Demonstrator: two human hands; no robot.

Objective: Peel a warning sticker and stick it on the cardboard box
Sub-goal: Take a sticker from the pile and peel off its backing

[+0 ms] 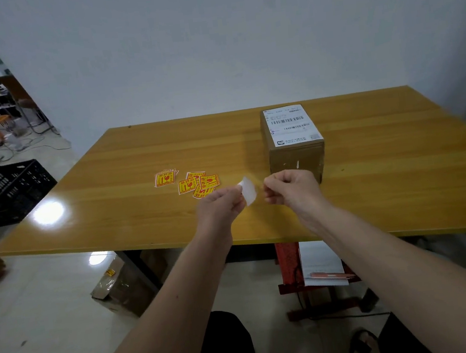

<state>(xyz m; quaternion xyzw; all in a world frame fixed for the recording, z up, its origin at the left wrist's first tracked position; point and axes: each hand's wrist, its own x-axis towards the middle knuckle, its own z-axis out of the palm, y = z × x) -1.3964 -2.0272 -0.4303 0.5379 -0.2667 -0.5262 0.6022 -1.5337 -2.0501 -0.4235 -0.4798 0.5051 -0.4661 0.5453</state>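
Over the wooden table (113,207), my left hand (220,206) pinches a white piece of sticker paper (248,192), held with its blank side toward me. My right hand (288,190) is closed with pinched fingertips just right of that paper; whether it holds a sticker I cannot tell. A brown cardboard box (296,157) with a white shipping label (290,125) on top stands right behind my right hand. Several yellow and red warning stickers (189,182) lie scattered on the table to the left of the hands.
A black plastic crate (10,193) sits on the floor left of the table. Under the table are a cardboard carton (122,287) and a red stool (291,265) with paper and a pink pen (330,275). A white wall backs the table.
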